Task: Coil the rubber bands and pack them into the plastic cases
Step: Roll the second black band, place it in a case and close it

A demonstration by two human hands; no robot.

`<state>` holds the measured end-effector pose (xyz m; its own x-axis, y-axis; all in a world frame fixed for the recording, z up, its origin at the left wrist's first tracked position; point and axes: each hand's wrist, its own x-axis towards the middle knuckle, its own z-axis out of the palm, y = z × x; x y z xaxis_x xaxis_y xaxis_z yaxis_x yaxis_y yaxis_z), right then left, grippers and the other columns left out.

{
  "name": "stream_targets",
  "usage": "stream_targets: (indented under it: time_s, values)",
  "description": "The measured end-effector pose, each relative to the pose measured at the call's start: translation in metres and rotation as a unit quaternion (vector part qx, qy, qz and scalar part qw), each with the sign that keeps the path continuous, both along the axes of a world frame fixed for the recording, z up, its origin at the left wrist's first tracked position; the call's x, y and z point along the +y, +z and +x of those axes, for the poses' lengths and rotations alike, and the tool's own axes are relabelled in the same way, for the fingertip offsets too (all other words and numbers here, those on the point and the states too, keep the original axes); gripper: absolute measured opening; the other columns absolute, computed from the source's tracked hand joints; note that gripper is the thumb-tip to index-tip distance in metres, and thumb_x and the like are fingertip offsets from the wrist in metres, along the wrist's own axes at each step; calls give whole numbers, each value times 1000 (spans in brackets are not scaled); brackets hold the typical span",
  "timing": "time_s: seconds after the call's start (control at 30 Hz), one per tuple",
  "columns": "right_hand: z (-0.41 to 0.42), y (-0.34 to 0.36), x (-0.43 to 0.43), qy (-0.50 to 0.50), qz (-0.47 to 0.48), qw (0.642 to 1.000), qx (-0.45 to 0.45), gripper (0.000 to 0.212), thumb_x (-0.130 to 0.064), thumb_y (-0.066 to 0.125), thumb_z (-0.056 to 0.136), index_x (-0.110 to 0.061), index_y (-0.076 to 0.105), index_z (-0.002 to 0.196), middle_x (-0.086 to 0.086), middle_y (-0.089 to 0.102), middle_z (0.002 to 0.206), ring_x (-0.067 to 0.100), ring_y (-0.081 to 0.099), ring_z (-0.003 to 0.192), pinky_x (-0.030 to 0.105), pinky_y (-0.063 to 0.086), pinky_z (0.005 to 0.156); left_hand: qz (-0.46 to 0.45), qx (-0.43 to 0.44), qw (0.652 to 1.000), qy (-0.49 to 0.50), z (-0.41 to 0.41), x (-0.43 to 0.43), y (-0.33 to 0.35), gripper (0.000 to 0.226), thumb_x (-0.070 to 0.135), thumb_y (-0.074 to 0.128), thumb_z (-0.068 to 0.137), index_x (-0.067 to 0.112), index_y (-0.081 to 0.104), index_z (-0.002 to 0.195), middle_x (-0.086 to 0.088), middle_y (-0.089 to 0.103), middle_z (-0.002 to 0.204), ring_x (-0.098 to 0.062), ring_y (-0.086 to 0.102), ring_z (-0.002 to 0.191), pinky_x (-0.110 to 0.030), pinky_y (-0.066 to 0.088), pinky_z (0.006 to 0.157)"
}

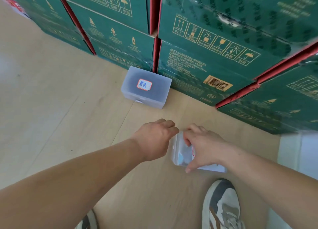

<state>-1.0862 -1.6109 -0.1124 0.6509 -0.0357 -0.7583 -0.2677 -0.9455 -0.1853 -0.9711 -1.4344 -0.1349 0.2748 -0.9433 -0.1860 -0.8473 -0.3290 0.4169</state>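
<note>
A clear plastic case (183,153) with something pale blue inside lies on the wooden floor under my right hand (204,146), whose fingers and thumb curl round its lid. My left hand (154,139) hovers just left of that case with its fingers curled under; what they touch is hidden. A second frosted plastic case (146,87), closed, dark inside, with a red-bordered white label, stands farther away against the cartons. No rubber bands are plainly visible.
Stacked green cardboard cartons (215,44) with red edges wall off the far side and right. My shoes (222,206) stand at the bottom of the view. Light wooden floor (56,108) stretches to the left. A white surface (299,151) shows at the right edge.
</note>
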Motion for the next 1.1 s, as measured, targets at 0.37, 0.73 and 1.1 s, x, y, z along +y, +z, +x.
stream_targets:
  time_s: [0.37,0.73,1.1]
  values:
    - [26,-20,-11,-29,-90,976,-197,36,-50,55,98,-24,51,122,8,7,172,23,2,159,45,12,127,-66,-69,995,35,18,-1,-5,37,4,69,73,14,70,108,-7,63,129,-30,65,100,-39,59,66]
    - [37,-35,-4,-182,-137,968,-107,60,-44,33,108,-46,-1,158,2,-20,170,39,-17,155,64,19,120,172,-124,973,96,64,4,-2,76,41,45,103,26,-1,162,-14,-7,170,-34,-3,158,-50,11,127]
    - [58,-32,-9,-123,-100,978,-138,63,-40,37,109,-53,-1,157,-5,-22,170,31,-23,155,57,3,126,170,-111,975,87,60,11,-4,75,33,47,101,25,3,162,-15,-12,170,-34,-10,158,-48,2,129]
